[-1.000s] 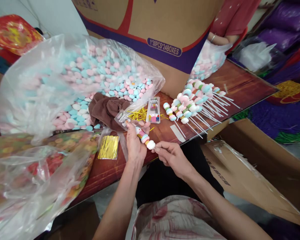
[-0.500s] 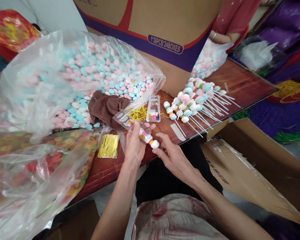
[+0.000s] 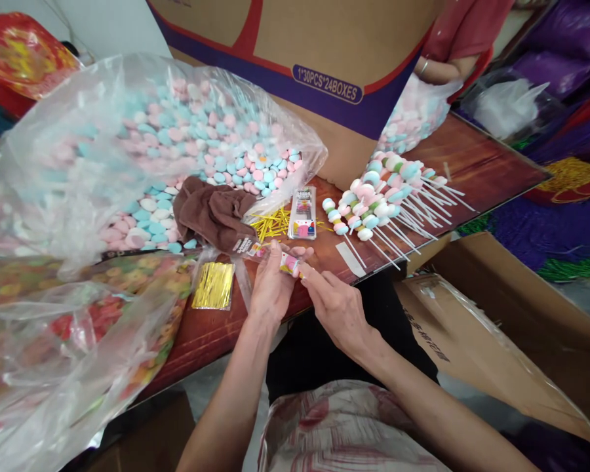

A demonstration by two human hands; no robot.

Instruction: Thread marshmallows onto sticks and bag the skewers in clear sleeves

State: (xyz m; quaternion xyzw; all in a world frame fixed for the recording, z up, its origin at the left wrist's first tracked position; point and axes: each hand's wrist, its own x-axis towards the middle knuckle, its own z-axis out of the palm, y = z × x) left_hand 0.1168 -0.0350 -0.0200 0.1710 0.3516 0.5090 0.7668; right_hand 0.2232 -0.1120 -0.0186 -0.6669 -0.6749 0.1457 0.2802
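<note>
A marshmallow skewer [image 3: 290,264], partly inside a clear printed bag [image 3: 248,246], lies across my left hand [image 3: 271,282], which is closed around it. The fingers of my right hand [image 3: 332,301] are pinched on the skewer's near end and hide it. Just beyond my hands are a stack of flat printed bags [image 3: 303,213], loose gold twist ties [image 3: 271,224] and a brown cloth [image 3: 211,215]. A packet of gold twist ties [image 3: 213,286] lies left of my left hand. To the right, finished-looking marshmallow skewers [image 3: 383,193] are piled with their white sticks pointing at the table edge.
A large clear bag of pastel marshmallows [image 3: 177,131] fills the back left. Behind stands a big carton [image 3: 324,39], with a person's arm [image 3: 445,69] beyond it. A bag of coloured sweets [image 3: 88,321] covers the near left. An open cardboard box [image 3: 496,328] sits below the table, right.
My right hand has moved left and closed on the near end of the marshmallow skewer. More of the skewer is now covered by my fingers, and the printed bag has tipped lower.
</note>
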